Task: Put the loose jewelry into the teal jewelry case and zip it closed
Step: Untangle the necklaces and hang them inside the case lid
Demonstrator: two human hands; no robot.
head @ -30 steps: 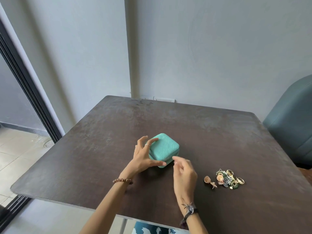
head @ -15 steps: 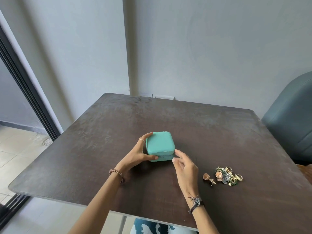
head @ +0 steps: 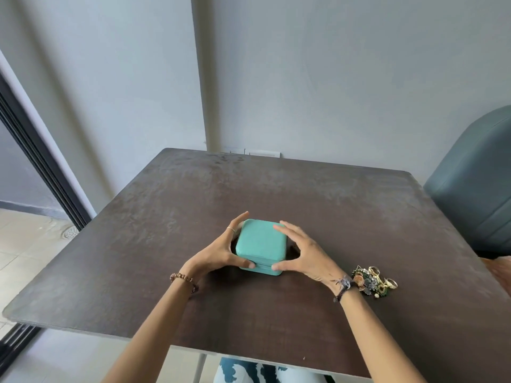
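Teal jewelry case [head: 261, 246] sits closed mid-worktop [head: 318, 205], left hand [head: 218, 252] and right hand [head: 301, 251] clamped on its two sides, thumbs at the near zipper seam, probably steadying it to unzip. Loose jewelry [head: 373, 280] is heaped right, near the right wrist, not packed yet.

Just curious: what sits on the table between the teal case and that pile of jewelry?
In the head view, only the right hand and its wrist lie between the teal case and the jewelry pile.
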